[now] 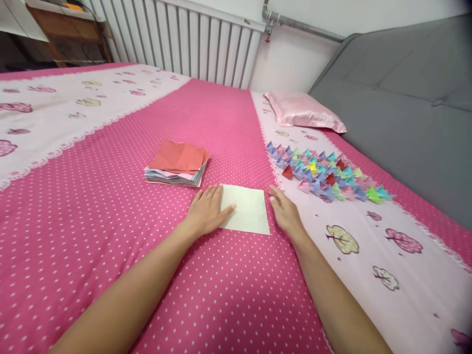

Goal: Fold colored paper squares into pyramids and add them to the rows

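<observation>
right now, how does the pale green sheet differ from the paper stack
The pale green sheet looks thin and single; the paper stack has many layers. The sheet is pale; the stack's top is red-orange. The left hand lies partly over the sheet, not the stack. Both rest on the bedspread.

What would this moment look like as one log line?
left hand: over left edge of pale sheet; right hand: just off its right edge; paper stack: beyond left hand; folded papers: grouped at right

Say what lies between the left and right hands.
In the head view, the pale paper: the left hand lies over its left edge, and the right hand is just beyond its right edge.
</observation>
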The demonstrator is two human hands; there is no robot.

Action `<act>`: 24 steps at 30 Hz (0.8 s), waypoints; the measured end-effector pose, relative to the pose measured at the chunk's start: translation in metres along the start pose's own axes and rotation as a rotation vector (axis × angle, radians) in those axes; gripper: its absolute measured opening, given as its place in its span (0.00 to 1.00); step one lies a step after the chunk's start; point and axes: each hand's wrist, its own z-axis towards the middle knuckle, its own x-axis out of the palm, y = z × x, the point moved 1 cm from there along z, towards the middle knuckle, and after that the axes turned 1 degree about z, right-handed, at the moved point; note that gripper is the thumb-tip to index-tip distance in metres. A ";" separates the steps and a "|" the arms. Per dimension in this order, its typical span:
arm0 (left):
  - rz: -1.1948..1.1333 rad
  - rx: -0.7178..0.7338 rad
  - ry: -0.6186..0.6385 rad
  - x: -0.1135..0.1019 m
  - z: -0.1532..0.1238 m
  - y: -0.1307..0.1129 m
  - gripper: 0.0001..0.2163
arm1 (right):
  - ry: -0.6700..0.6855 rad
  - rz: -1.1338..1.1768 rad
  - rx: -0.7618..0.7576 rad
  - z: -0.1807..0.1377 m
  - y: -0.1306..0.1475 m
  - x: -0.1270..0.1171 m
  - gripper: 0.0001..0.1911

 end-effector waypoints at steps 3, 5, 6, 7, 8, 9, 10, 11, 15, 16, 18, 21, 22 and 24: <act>-0.106 -0.032 -0.108 -0.009 0.005 0.003 0.21 | -0.021 0.200 0.111 0.005 -0.010 -0.012 0.23; -0.184 -0.034 -0.104 -0.010 0.007 0.007 0.21 | 0.097 0.248 0.156 0.004 -0.008 -0.018 0.22; -0.236 -0.025 -0.074 -0.010 0.008 0.009 0.22 | 0.165 0.264 0.168 0.002 -0.005 -0.020 0.23; -0.299 -0.012 -0.037 -0.009 0.009 0.011 0.23 | 0.231 0.285 0.174 0.000 -0.001 -0.023 0.25; -0.372 0.000 0.001 -0.009 0.009 0.014 0.25 | 0.294 0.316 0.178 -0.002 0.003 -0.025 0.27; -0.452 0.010 0.035 -0.008 0.009 0.015 0.26 | 0.353 0.358 0.183 -0.004 0.007 -0.027 0.29; -0.537 0.017 0.067 -0.008 0.009 0.017 0.27 | 0.404 0.411 0.189 -0.005 0.010 -0.029 0.31; -0.620 0.018 0.098 -0.008 0.009 0.018 0.28 | 0.447 0.471 0.195 -0.005 0.012 -0.031 0.32; -0.871 -0.011 0.179 -0.009 0.010 0.017 0.28 | 0.493 0.653 0.205 -0.004 0.010 -0.033 0.32; -0.900 -0.021 0.181 -0.009 0.011 0.016 0.27 | 0.485 0.675 0.202 -0.003 0.008 -0.031 0.30; -0.921 -0.032 0.159 -0.008 0.012 0.015 0.25 | 0.460 0.713 0.201 -0.002 0.005 -0.027 0.27; -0.904 -0.050 0.104 -0.004 0.014 0.014 0.21 | 0.402 0.746 0.193 0.000 0.003 -0.019 0.22; -0.892 -0.056 0.090 -0.003 0.014 0.014 0.20 | 0.378 0.738 0.187 0.001 0.002 -0.017 0.20; -0.851 -0.054 0.065 0.001 0.014 0.015 0.18 | 0.339 0.701 0.166 0.002 0.000 -0.013 0.18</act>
